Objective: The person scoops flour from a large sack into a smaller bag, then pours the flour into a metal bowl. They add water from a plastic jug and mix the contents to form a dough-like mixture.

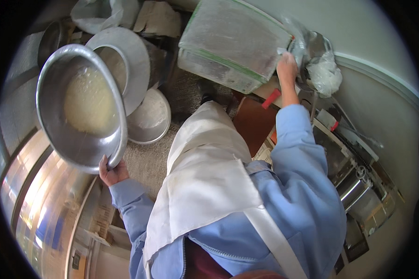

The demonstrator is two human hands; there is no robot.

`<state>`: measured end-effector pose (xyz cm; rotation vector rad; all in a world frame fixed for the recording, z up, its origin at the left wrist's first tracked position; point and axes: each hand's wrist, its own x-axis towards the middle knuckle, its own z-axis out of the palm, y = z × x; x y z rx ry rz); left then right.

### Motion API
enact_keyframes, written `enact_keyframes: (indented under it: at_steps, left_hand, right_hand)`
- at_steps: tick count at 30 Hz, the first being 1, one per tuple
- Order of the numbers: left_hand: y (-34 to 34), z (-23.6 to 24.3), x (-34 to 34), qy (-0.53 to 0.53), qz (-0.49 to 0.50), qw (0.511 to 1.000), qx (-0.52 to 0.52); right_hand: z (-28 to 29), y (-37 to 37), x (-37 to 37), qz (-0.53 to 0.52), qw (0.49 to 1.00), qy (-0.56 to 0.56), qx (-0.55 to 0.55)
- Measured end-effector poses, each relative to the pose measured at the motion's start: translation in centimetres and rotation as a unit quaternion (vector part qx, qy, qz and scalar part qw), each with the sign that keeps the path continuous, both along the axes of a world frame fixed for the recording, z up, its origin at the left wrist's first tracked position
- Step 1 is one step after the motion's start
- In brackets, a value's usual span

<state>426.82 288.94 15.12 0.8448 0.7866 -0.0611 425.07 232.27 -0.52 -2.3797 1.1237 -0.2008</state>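
A large metal bowl (51,135) is tilted at the left, with a pale yellowish mass (91,102) in its bottom. My left hand (112,172) grips its near rim. At the right, my right hand (287,67) reaches out past the corner of a big lidded box (233,37) with green edging. Its fingers are drawn together, and a small whitish bit shows at their tips; what it is I cannot make out. Beside that hand a clear plastic bag (325,74) hangs next to the wall.
Behind the bowl stands a wide-rimmed metal vessel (139,60). A smaller pan (160,123) with whitish residue sits lower down. A red-handled tool (271,98) lies below the box. Metal equipment (358,190) lines the right wall, and clear strip curtains (46,195) hang at the left.
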Motion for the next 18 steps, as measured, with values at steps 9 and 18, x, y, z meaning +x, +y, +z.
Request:
enact_keyframes:
  at_steps: [9, 18]
  left_hand:
    - [0.4, 0.6, -0.1, 0.001, 0.045, 0.999, -0.004]
    - [3.4, 1.1, -3.3, 0.012, 0.095, 0.995, -0.032]
  right_hand:
    - [-6.3, 0.7, -2.3, -0.289, 0.65, -0.302, 0.635]
    - [-7.8, 0.7, -1.6, -0.271, 0.687, -0.308, 0.599]
